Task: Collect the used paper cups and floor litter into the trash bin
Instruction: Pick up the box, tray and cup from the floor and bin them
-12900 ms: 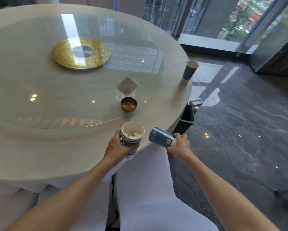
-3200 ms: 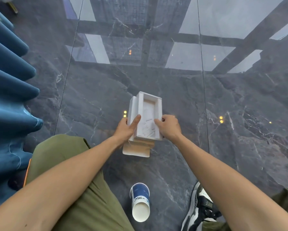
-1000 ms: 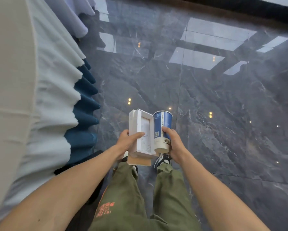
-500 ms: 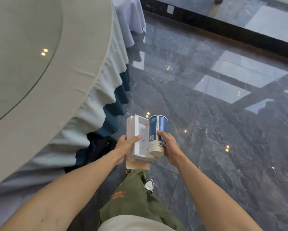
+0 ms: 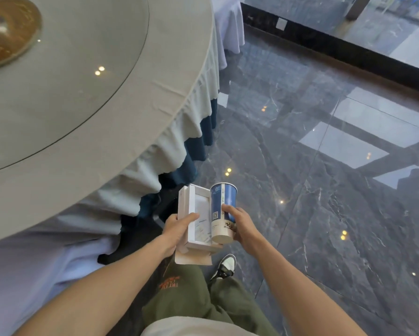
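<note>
Low in the centre of the frame, the left hand [image 5: 179,230] grips a shallow white cardboard box [image 5: 196,220], rectangular and open-faced, with a printed paper sheet lying inside it and a tan cardboard flap hanging beneath its lower end. The thumb lies across the box's open face. The right hand [image 5: 242,227] is wrapped around a paper cup [image 5: 222,212], a smooth tapered cylinder, blue over most of its wall and off-white toward its base, with a small square code printed on it. Cup and box touch side by side, both held above the floor. The cup's long axis runs nearly up and down the frame, its wider mouth toward the top and its flat base toward the bottom. The box's long side runs parallel to it.

A round table [image 5: 121,122] fills the upper left, covered in pale cloth with a scalloped, pleated skirt over dark blue fabric. A glass disc lies on it, and a gold plate [image 5: 7,27] sits at the far upper left. The floor [image 5: 324,190] is glossy dark grey marble tile with white veins, mirroring window light. Olive trousers [image 5: 194,294] and a black-and-white sneaker [image 5: 225,265] show below the hands.
</note>
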### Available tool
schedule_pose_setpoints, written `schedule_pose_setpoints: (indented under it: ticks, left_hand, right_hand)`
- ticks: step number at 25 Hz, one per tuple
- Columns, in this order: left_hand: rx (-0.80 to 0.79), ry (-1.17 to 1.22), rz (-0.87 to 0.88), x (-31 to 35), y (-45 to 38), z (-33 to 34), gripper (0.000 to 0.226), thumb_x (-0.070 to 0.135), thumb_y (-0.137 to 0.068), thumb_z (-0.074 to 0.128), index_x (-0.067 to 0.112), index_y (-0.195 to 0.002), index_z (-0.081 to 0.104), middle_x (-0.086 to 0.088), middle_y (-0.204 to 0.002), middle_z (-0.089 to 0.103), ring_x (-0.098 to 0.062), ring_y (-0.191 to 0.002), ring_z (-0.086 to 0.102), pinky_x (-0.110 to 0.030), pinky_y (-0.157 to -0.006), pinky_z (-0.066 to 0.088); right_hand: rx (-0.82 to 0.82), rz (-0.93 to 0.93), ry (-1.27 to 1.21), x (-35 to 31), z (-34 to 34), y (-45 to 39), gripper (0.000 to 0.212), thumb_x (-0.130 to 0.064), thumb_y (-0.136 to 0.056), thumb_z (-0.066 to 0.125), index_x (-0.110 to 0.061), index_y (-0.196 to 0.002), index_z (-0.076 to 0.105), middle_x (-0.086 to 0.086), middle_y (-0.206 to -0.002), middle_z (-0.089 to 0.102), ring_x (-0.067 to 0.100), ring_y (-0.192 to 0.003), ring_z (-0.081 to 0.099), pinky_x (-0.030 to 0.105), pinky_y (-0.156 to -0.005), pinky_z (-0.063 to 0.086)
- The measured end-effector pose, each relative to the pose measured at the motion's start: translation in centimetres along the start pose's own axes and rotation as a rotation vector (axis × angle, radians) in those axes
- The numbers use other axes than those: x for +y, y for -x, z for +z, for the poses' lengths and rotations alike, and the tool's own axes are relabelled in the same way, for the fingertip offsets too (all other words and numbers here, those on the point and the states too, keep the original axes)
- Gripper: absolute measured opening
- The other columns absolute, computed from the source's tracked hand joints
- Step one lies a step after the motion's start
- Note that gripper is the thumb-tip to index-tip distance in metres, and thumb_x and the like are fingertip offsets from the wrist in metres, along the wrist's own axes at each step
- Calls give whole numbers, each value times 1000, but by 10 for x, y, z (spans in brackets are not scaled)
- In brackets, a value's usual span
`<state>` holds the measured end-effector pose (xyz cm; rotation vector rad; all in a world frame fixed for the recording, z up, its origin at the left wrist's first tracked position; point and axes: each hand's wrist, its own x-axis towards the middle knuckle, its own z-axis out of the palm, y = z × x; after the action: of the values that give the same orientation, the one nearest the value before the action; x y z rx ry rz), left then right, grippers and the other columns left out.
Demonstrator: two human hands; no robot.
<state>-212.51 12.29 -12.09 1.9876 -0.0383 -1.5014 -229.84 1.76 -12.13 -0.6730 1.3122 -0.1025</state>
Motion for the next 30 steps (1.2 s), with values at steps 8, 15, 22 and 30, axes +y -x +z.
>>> schedule_pose_setpoints:
  ticks: [8, 15, 22, 30]
  left_hand:
    - [68, -59, -91, -60, -25, -121, 54, 38, -88, 76, 16, -129, 48, -4, -112, 65, -20, -98, 65, -32, -66, 49]
    - [-3, -225, -189, -102, -91, -232, 61, 44, -81, 83, 21, -126, 48, 1, -115, 67, -18, -104, 67, -40, -87, 55]
    - [-76, -283, -138, -94, -137, -249, 71, 48, -75, 85, 22, -129, 48, 2, -120, 68, -18, -108, 68, -42, -93, 56]
    - [-13, -207, -138, -62, -154, -216, 74, 54, -73, 84, 19, -129, 51, 3, -115, 69, -18, -102, 69, -37, -79, 56]
  right_hand:
    - [100, 160, -69, 56, 91, -62, 52, -31, -84, 73, -9, -129, 58, 14, -107, 73, 25, -80, 71, 35, -63, 59]
    - [326, 278, 108, 95, 191, -168, 77, -50, -71, 88, -2, -123, 55, 19, -106, 73, 34, -86, 76, 51, -74, 63]
    - [359, 276, 185, 90, 214, -211, 72, -52, -90, 71, 5, -131, 54, 14, -113, 65, 29, -98, 65, 54, -98, 56]
    - [-216, 463, 58, 118, 210, -134, 58, -53, -87, 73, -8, -125, 70, 17, -122, 75, 40, -112, 72, 57, -98, 56]
